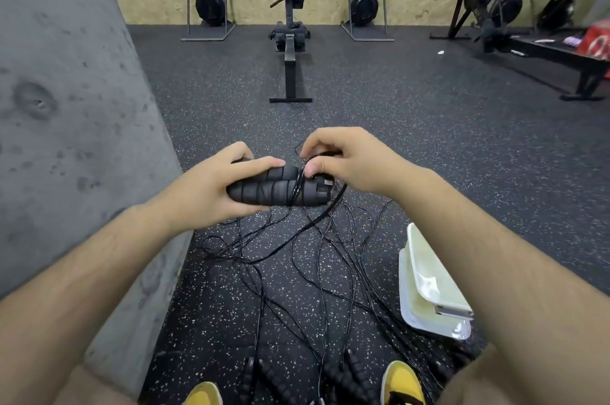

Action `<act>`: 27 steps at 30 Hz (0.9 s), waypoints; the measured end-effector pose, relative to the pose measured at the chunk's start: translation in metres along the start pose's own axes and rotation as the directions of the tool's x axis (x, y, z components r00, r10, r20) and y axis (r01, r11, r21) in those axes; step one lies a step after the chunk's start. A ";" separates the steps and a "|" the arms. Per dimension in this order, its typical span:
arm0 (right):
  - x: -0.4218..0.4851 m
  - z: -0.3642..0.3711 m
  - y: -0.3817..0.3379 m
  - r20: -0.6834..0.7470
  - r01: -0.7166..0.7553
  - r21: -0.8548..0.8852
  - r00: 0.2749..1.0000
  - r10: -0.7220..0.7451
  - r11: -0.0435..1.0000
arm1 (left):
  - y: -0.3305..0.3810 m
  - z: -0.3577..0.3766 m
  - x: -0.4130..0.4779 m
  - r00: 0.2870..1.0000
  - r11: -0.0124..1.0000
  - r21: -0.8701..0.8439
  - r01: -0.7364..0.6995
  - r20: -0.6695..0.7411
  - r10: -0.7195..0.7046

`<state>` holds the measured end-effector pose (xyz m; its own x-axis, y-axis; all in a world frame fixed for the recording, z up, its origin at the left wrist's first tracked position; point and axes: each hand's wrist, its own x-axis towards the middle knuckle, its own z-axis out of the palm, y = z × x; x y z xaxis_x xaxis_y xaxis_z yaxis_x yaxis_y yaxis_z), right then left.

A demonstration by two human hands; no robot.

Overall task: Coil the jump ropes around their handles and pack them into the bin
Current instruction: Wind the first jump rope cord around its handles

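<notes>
Yellow shoes (402, 380) bracketed loose black jump ropes (297, 289) on the speckled rubber floor (429, 140). Your left hand (204, 186) gripped two black foam handles (280, 193) above them; your right hand (350, 160) pinched their thin black cord (330, 209).

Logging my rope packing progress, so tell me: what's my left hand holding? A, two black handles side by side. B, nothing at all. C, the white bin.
A: the left hand grips the two black handles together, while the right hand pinches the cord wrapped near their ends.
</notes>
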<state>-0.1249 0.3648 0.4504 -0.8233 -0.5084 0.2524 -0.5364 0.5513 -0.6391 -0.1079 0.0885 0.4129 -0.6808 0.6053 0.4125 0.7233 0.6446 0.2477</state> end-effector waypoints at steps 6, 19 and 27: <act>-0.003 0.012 -0.008 0.112 -0.153 0.077 0.983 0.144 0.985 | -0.001 0.001 -0.009 0.976 0.994 -0.031 0.109 -0.184 -0.113; 0.003 0.045 -0.010 -0.173 -0.221 0.029 0.959 0.223 0.975 | 0.015 0.004 0.002 0.977 0.847 0.498 0.187 -0.184 -0.108; -0.002 0.035 -0.011 -0.177 -0.140 0.185 0.969 0.173 0.973 | 0.010 0.002 0.002 0.950 0.884 0.355 0.304 -0.181 -0.254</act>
<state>-0.1111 0.3371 0.4315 -0.9234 -0.2801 0.2625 -0.3721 0.4852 -0.7913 -0.1020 0.0969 0.4147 -0.8097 0.3269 0.4873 0.3912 0.9197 0.0330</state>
